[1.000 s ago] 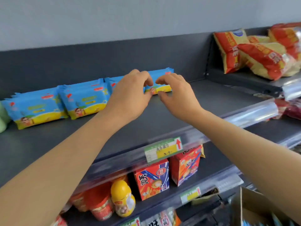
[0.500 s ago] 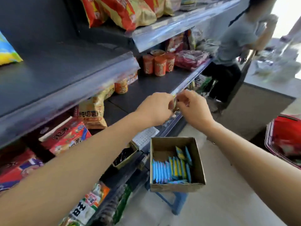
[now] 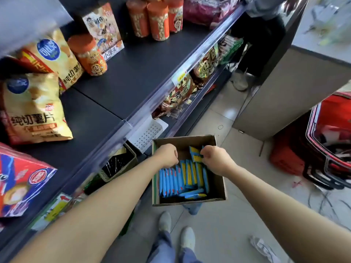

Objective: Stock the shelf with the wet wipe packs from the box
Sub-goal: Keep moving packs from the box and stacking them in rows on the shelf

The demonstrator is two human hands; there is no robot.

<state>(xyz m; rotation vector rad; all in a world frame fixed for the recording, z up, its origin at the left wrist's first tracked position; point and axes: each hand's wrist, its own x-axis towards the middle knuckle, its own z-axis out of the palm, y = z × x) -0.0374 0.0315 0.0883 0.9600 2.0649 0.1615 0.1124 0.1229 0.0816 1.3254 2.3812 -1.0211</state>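
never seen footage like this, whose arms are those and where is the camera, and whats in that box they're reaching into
There is no robot here. The camera sits on a person's head and looks forward and down, so the two bare arms reaching out from the bottom are that person's own; their shoes show below.

Both hands are over an open cardboard box that stands beside a shop shelf. The box holds blue and yellow wet wipe packs, most standing on edge in a row. The right hand is curled at the top of one pack at the back of the row; whether it already grips it is hard to tell. The left hand is a loose fist over the box, and I cannot see anything in it.

The shelf holds snack bags and orange jars, none part of this job.
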